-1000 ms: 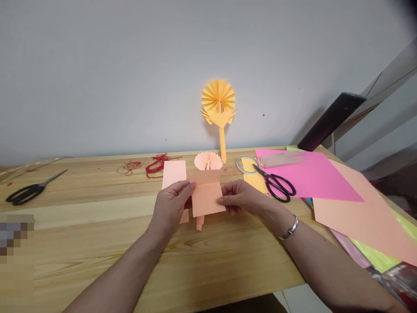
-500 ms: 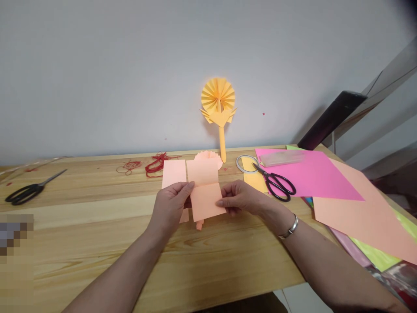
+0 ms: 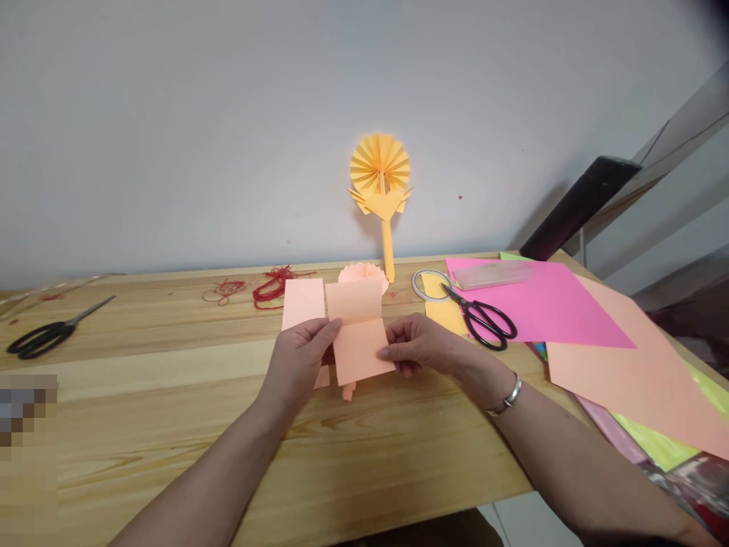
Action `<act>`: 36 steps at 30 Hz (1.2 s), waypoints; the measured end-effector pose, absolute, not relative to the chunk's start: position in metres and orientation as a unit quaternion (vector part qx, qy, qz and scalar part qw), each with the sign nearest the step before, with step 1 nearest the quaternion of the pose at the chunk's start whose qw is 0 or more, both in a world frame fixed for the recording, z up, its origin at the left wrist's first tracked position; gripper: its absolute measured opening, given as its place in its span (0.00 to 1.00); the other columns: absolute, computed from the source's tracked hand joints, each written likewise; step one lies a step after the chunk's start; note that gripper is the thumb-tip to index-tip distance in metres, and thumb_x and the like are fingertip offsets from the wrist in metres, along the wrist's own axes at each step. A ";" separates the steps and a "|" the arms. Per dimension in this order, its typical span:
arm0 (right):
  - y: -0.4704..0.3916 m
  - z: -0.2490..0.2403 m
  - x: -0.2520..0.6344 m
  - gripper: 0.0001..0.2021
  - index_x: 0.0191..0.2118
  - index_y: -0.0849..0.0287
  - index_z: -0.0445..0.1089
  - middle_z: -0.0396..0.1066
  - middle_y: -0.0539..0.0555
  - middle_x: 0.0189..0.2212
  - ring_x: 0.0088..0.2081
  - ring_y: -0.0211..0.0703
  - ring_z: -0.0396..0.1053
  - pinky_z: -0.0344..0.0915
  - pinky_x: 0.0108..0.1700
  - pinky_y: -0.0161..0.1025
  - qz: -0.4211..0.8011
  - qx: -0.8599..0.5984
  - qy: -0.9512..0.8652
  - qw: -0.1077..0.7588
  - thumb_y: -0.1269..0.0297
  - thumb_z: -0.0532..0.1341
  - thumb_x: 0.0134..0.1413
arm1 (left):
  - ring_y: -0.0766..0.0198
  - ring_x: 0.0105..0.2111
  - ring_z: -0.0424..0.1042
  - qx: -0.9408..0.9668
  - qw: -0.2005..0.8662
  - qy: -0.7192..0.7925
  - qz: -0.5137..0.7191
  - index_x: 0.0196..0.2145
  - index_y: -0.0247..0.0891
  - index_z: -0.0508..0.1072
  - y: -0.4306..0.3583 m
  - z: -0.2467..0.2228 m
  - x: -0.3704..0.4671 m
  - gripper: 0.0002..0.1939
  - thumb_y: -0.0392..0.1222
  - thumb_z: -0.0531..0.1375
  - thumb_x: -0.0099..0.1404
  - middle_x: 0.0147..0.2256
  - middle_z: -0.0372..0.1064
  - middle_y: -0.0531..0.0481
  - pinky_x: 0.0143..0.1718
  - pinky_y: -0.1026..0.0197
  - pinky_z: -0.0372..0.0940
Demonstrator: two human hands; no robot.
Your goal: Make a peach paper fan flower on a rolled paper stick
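Observation:
A peach paper piece [image 3: 362, 351] with a crease across its middle is held up over the table by both hands. My left hand [image 3: 304, 353] pinches its left edge near the crease, thumb in front. My right hand [image 3: 413, 346] grips its lower right edge between thumb and fingers. Behind my left hand lies another pale peach paper piece [image 3: 304, 304], partly covered. A pleated peach paper rosette [image 3: 363, 273] shows beyond the held paper, and a rolled peach end [image 3: 348, 392] sticks out below it.
A yellow paper fan [image 3: 380, 167] leans on the wall. Red thread [image 3: 274, 287] lies at the table's back. Black scissors [image 3: 490, 319] and a tape roll [image 3: 431, 286] sit by pink paper [image 3: 575, 311] at right. More scissors [image 3: 51, 338] lie at left. A dark cylinder [image 3: 581, 209] leans at back right.
The upper half of the held paper is tilted slightly more along the crease. Both hands keep the same grip.

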State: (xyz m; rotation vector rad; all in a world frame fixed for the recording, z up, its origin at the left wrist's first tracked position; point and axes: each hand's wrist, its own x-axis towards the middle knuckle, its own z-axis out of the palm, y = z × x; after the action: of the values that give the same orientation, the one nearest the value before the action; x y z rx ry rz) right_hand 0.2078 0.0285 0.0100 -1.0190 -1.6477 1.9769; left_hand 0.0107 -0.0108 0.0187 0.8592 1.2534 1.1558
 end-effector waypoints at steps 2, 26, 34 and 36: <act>0.029 0.009 0.208 0.12 0.24 0.62 0.65 0.64 0.46 0.17 0.18 0.29 0.60 0.57 0.20 0.29 0.700 -0.365 -0.585 0.186 0.59 0.65 0.44 | 0.60 0.22 0.72 0.371 0.578 0.541 0.485 0.29 0.34 0.77 -0.011 0.020 0.011 0.13 0.47 0.64 0.52 0.23 0.73 0.49 0.25 0.59 0.67; 0.030 0.012 0.206 0.03 0.27 0.63 0.69 0.63 0.45 0.16 0.17 0.28 0.59 0.55 0.20 0.28 0.681 -0.393 -0.586 0.197 0.69 0.60 0.44 | 0.67 0.24 0.71 0.401 0.579 0.513 0.491 0.33 0.38 0.75 -0.013 0.015 0.008 0.07 0.37 0.62 0.54 0.24 0.73 0.53 0.26 0.66 0.65; 0.034 0.009 0.207 0.12 0.21 0.62 0.63 0.64 0.46 0.14 0.15 0.28 0.58 0.52 0.17 0.28 0.660 -0.413 -0.572 0.260 0.62 0.64 0.45 | 0.60 0.28 0.75 0.356 0.605 0.490 0.517 0.45 0.39 0.69 -0.012 0.019 0.009 0.17 0.44 0.60 0.57 0.31 0.76 0.49 0.30 0.59 0.68; 0.034 0.008 0.207 0.12 0.21 0.62 0.63 0.64 0.46 0.15 0.15 0.28 0.58 0.52 0.17 0.28 0.646 -0.420 -0.573 0.279 0.61 0.64 0.45 | 0.57 0.29 0.75 0.353 0.609 0.486 0.518 0.47 0.37 0.67 -0.011 0.020 0.009 0.20 0.47 0.59 0.58 0.32 0.76 0.46 0.30 0.57 0.68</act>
State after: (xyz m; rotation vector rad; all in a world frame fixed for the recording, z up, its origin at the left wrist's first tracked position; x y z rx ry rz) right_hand 0.2066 0.0345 0.0082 -1.1267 -1.5362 1.7332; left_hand 0.0090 -0.0109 0.0195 0.8164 1.1233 1.1964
